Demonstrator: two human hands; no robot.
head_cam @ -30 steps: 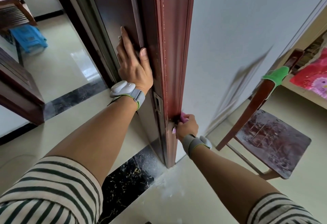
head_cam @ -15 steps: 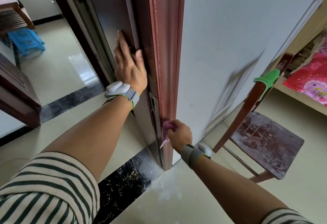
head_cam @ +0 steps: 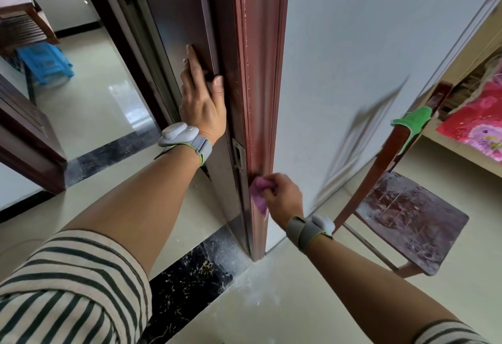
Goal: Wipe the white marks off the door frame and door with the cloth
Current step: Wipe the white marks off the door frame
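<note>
The reddish-brown door frame (head_cam: 260, 72) runs down the middle, with faint white specks along its front edge. My right hand (head_cam: 284, 197) grips a pink cloth (head_cam: 258, 194) and presses it against the frame low down, just below the metal strike plate (head_cam: 239, 156). My left hand (head_cam: 202, 99) lies flat with fingers spread on the dark inner face of the frame, above the plate. The dark door (head_cam: 130, 31) stands open behind my left hand.
A wooden chair (head_cam: 407, 218) with a green cloth (head_cam: 413, 123) on its back stands at the right by the white wall (head_cam: 366, 45). White dust lies on the floor (head_cam: 255, 286) at the frame's foot. A blue stool (head_cam: 46, 64) stands in the far room.
My right hand has slid the pink cloth down the frame, then slightly left onto its front face. The left hand has kept its place on the inner frame.
</note>
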